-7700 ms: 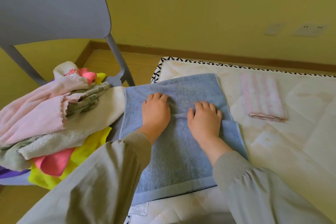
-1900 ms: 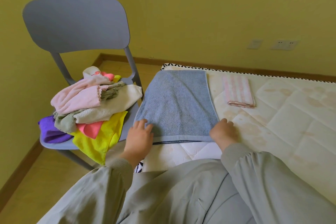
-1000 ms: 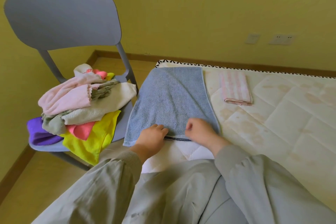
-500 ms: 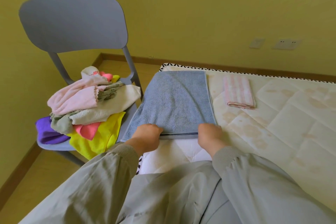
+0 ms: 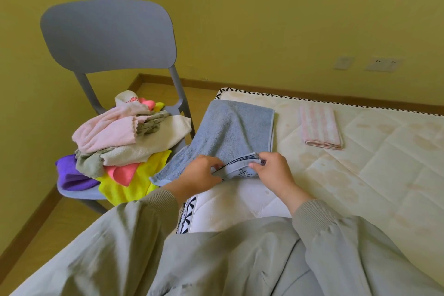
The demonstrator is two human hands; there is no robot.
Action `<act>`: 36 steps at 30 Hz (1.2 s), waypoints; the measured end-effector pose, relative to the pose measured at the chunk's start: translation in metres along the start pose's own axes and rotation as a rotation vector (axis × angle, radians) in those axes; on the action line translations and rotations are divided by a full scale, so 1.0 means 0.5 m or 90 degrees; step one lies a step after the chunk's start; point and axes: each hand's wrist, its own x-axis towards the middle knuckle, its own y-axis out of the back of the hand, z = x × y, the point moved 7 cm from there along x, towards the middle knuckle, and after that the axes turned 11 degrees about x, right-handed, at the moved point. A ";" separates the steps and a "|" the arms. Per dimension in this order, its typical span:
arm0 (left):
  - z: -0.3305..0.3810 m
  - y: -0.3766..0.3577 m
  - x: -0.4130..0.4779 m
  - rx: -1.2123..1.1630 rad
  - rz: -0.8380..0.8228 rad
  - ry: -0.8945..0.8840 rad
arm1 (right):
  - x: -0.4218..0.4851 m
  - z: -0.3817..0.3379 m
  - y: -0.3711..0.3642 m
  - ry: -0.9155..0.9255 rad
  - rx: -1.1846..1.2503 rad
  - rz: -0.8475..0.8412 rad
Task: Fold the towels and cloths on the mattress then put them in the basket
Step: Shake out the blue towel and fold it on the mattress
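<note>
A blue towel lies folded on the near left corner of the cream mattress. Its near edge, with dark stripes, is lifted off the mattress. My left hand grips that edge at its left side. My right hand pinches the same edge at its right end. A folded pink striped cloth lies flat on the mattress farther back. No basket is in view.
A grey plastic chair stands left of the mattress. On its seat is a heap of unfolded cloths: pink, cream, green, yellow, purple. Wooden floor runs along the yellow wall. Grey sleeves fill the bottom of the view.
Both hands have lifted the towel's near striped edge off the mattress and drawn closer together. The towel's left side now sags over the mattress edge.
</note>
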 end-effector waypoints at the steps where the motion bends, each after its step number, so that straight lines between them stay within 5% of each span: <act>1: 0.017 -0.002 0.004 -0.049 -0.014 0.008 | 0.001 0.003 -0.001 -0.003 0.010 0.004; 12: 0.041 0.005 0.010 -0.204 0.031 0.121 | -0.005 0.015 -0.010 -0.073 0.161 -0.060; 23: 0.050 0.018 0.022 -0.456 0.051 0.133 | -0.004 0.002 0.003 -0.070 0.225 0.049; 36: 0.050 0.008 0.024 -0.452 0.062 0.150 | -0.001 -0.014 0.004 -0.009 0.211 0.066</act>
